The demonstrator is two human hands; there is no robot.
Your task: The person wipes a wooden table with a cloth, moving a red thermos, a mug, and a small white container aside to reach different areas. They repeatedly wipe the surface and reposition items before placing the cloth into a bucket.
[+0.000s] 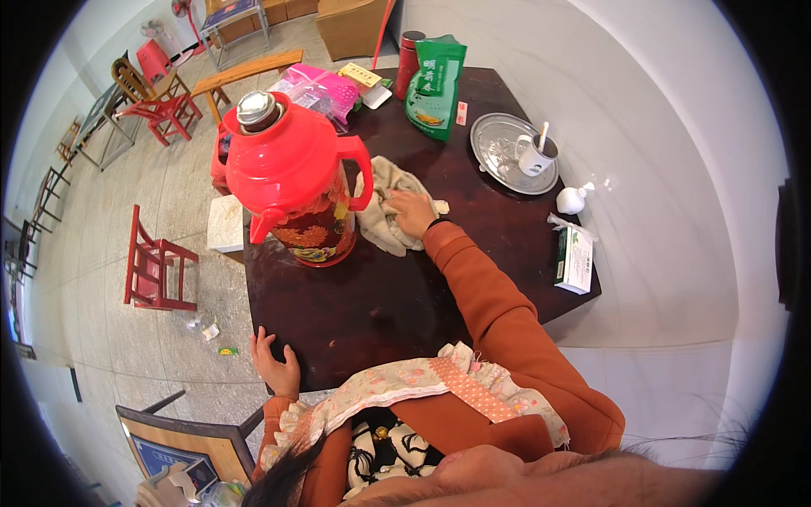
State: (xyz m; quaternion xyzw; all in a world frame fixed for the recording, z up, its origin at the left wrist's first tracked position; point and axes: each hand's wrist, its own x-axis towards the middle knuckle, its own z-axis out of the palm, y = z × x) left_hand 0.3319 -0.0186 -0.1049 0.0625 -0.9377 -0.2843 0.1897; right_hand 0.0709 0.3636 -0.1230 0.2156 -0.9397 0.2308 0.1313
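Note:
My right hand [410,212] presses on a crumpled beige cloth [382,223] lying on the dark wooden table [393,304]; some of its fingers are sunk in the folds. Just left of the cloth stands a large red vacuum flask [285,158] with a flowered body, its handle reaching over the cloth's edge. My left hand [277,367] rests at the table's near left edge, fingers spread and holding nothing.
On the table's right are a metal tray [481,149] with a white mug [533,161], a white pump bottle [571,199] and a box [575,260]. Farther back stand a green pouch [436,89], a red canister [408,63] and pink plastic packaging [332,85]. A red chair [155,269] stands left.

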